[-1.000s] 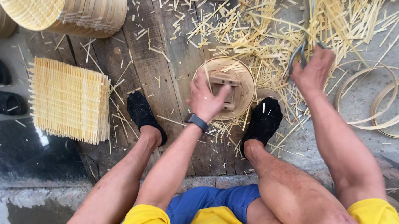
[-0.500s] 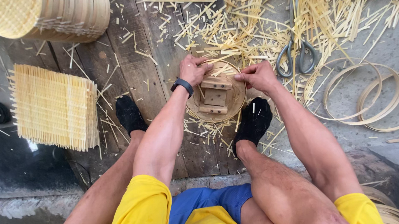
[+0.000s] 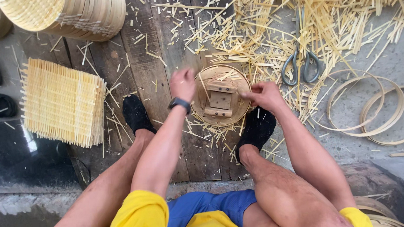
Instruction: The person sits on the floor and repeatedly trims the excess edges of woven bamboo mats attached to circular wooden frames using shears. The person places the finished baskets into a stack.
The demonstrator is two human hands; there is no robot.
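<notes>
- the left hand [image 3: 183, 84] is lifting off the left rim of the round wooden form [image 3: 221, 99], which it was gripping half a second ago; it is now hovering, fingers loosely curled and empty.
- the right hand [image 3: 265, 95] is staying on the right rim, pinching it.
- the form is sitting on the plank floor [image 3: 136, 53] between both black shoes [image 3: 136, 112], so the pressing is easing on one side.

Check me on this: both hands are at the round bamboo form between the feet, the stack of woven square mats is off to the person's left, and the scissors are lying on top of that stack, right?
Not quite. The head view shows the scissors lying among the loose bamboo strips, to the right of the round bamboo form, not on the stack of woven mats. The rest holds: the left hand and right hand are at the form.
</notes>
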